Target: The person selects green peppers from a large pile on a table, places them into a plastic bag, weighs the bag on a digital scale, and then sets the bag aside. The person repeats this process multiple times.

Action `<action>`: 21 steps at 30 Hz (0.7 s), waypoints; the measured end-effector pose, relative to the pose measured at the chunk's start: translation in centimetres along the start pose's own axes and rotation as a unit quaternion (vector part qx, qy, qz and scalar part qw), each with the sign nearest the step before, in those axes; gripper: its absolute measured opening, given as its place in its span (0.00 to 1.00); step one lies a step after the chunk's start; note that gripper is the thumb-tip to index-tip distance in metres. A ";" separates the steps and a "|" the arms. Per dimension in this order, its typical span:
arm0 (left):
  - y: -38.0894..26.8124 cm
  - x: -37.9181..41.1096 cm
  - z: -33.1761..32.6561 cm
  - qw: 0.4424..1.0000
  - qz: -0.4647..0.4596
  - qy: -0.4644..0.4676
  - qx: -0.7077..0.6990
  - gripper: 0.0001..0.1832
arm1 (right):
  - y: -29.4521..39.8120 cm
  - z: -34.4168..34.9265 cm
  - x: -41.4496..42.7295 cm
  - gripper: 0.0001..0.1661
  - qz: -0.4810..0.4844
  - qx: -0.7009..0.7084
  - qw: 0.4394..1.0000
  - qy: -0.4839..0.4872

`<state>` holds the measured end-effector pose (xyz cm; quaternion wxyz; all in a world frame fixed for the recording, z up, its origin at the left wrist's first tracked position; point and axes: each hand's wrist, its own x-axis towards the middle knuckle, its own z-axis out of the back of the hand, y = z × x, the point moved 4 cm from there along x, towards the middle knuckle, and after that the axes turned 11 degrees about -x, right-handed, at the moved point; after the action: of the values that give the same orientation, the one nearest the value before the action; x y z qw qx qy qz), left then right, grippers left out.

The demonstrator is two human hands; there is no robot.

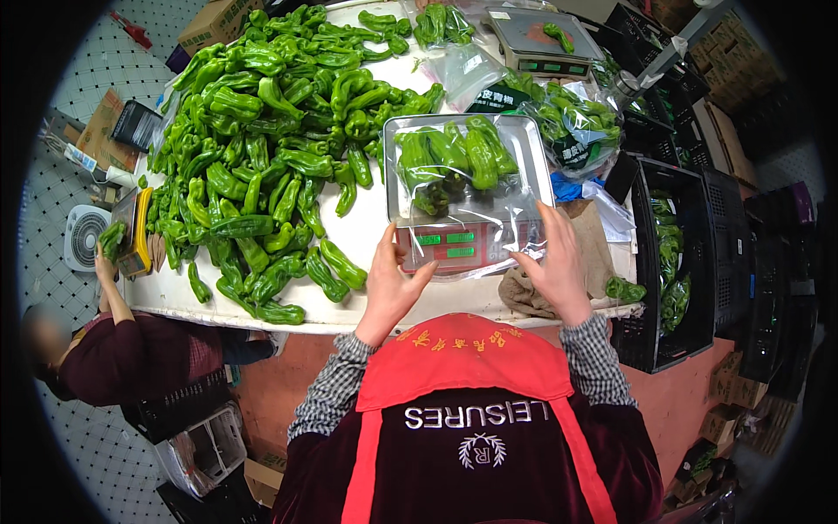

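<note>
A clear plastic bag of green peppers (pixel 483 154) lies on the metal pan (pixel 397 147) of a digital scale. Its loose film hangs over the scale's lit red front panel (pixel 452 252). My left hand (pixel 397 283) is at the panel's left corner, thumb and fingers apart, with nothing visible between them. On the right side, my right hand (pixel 555 262) has its fingers by the pan's corner and its thumb against the film. Whether it pinches the film is unclear. A large heap of loose green peppers (pixel 262 150) covers the table to the left.
Beyond stands a second scale (pixel 543 39) bearing one pepper. Filled bags of peppers (pixel 579 124) lie right of my scale. A brown cloth (pixel 524 291) sits by my right wrist. Black crates (pixel 677 262) line the right side. At left, another person (pixel 131 357) holds peppers near a yellow scale (pixel 136 229).
</note>
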<state>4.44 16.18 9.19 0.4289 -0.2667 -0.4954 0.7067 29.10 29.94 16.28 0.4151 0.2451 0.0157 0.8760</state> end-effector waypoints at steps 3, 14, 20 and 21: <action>1.5 1.7 -1.1 0.999 0.018 -0.012 0.028 0.36 | -0.8 -2.5 2.4 0.39 -0.027 0.007 0.995 0.096; 5.3 -1.9 -0.1 0.978 0.154 -0.011 -0.141 0.08 | -6.5 -7.4 -4.7 0.22 -0.252 0.264 0.920 0.142; 2.0 -3.4 1.3 0.947 0.207 0.019 -0.244 0.15 | -1.7 -0.8 -2.7 0.18 -0.144 0.138 0.977 0.069; 1.5 -3.5 1.5 0.947 0.209 0.022 -0.244 0.15 | -0.5 0.1 -2.3 0.17 -0.137 0.153 0.977 0.056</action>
<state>4.46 12.24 8.14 0.2040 -0.4760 -0.5766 0.6319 30.74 28.57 15.30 0.4873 0.2519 0.2066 0.8102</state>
